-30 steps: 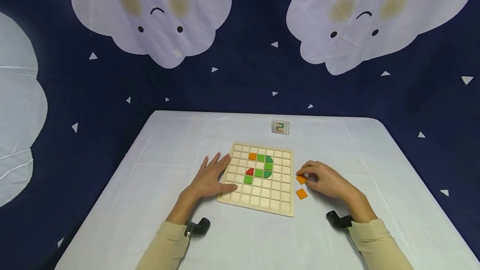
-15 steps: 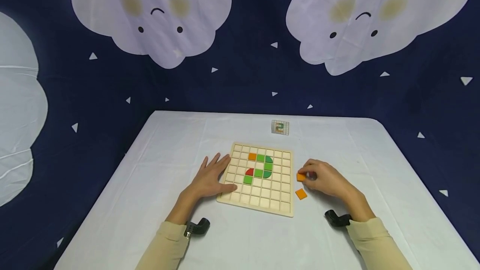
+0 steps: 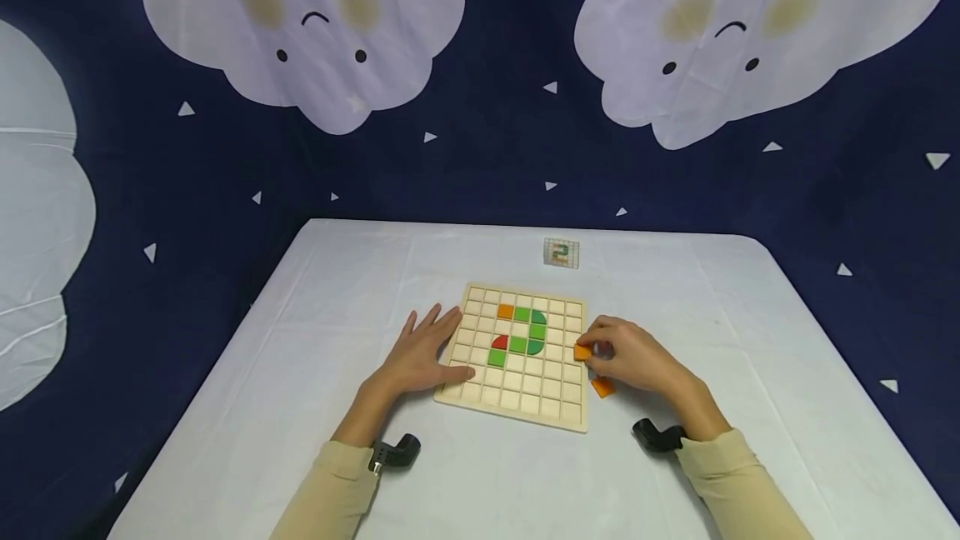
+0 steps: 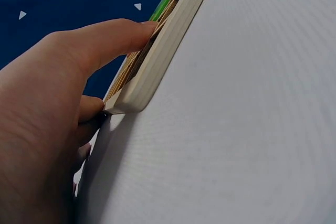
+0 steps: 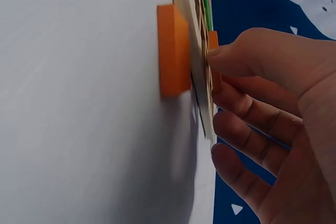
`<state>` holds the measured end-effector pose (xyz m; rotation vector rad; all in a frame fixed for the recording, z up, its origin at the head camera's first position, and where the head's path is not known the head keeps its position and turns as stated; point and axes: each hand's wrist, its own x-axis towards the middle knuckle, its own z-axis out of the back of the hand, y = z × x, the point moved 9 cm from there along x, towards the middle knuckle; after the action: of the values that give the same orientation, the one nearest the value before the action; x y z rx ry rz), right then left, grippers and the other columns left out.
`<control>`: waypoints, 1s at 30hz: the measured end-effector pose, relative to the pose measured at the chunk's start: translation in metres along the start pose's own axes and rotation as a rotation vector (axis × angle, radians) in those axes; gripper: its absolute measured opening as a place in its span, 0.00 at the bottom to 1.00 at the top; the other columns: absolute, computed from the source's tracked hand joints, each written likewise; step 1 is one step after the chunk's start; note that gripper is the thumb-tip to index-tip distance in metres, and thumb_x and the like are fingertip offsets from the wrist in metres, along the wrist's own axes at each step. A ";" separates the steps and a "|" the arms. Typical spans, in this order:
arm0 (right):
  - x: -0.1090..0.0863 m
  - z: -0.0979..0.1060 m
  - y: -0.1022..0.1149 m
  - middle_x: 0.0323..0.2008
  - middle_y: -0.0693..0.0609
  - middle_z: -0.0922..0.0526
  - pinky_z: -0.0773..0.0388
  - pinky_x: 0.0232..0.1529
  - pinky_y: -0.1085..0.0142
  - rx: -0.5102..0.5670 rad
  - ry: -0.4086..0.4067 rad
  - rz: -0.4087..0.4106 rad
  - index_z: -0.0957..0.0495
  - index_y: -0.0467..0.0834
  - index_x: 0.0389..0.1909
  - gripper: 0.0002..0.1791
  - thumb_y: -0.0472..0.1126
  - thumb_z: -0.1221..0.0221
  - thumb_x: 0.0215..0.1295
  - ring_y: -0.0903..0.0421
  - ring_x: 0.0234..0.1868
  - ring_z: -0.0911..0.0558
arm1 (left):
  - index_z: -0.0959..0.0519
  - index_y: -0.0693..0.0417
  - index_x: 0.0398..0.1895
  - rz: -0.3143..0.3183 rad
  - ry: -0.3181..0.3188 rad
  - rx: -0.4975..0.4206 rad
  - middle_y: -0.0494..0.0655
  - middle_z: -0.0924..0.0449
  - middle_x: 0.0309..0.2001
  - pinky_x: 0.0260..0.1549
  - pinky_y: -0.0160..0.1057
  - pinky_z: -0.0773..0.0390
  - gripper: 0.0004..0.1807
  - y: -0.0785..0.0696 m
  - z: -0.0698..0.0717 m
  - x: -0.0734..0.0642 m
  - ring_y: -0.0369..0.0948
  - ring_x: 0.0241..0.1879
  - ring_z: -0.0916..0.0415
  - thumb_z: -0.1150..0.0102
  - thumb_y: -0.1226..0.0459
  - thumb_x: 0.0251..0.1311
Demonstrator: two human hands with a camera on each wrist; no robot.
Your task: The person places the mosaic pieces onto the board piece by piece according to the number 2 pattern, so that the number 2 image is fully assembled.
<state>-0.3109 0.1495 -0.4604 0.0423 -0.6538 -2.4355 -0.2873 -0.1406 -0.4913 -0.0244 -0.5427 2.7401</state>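
Note:
A wooden grid board [image 3: 525,411] lies on the table, with orange, green and red tiles set in a curved row. My left hand [image 3: 423,358] rests at its left side, fingers spread at the edge and thumb [image 4: 113,38] lying over the rim. Between thumb and fingertips, my right hand [image 3: 637,354] pinches an orange square tile [image 3: 581,352] over the board's right edge. Another orange square tile [image 3: 603,387] lies on the cloth beside the board, just below that hand; it also shows in the right wrist view [image 5: 173,51].
A small pattern card [image 3: 561,253] with a coloured figure stands behind the board. White cloth [image 3: 360,273] covers the table. A dark blue curtain [image 3: 510,157] with clouds hangs behind. Each wrist wears a black camera mount [image 3: 401,450].
My right hand has lifted an orange square tile off the cloth and moved left with it to the board's edge. The left hand stays in place.

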 end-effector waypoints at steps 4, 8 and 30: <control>0.004 -0.001 0.011 0.39 0.64 0.22 0.26 0.36 0.65 -0.004 0.018 0.021 0.15 0.50 0.43 0.15 0.42 0.32 0.53 0.61 0.35 0.25 | 0.46 0.51 0.75 -0.007 -0.007 -0.007 0.41 0.48 0.74 0.69 0.53 0.68 0.58 0.000 0.001 0.000 0.44 0.74 0.61 0.45 0.28 0.45; 0.009 0.000 0.025 0.39 0.63 0.22 0.25 0.41 0.63 -0.010 0.028 0.058 0.15 0.50 0.43 0.14 0.43 0.31 0.53 0.60 0.37 0.24 | 0.46 0.50 0.75 -0.003 -0.007 -0.011 0.40 0.48 0.74 0.69 0.53 0.68 0.58 0.000 0.002 0.000 0.44 0.74 0.62 0.45 0.28 0.44; 0.033 -0.034 0.082 0.38 0.62 0.22 0.26 0.34 0.67 -0.006 0.116 0.199 0.15 0.50 0.45 0.15 0.47 0.32 0.56 0.63 0.33 0.25 | 0.45 0.51 0.75 0.007 -0.004 -0.019 0.41 0.47 0.74 0.69 0.53 0.68 0.58 -0.001 0.001 0.001 0.44 0.74 0.62 0.42 0.30 0.45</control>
<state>-0.2864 0.0587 -0.4480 0.1106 -0.5708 -2.2248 -0.2875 -0.1395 -0.4900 -0.0251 -0.5707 2.7422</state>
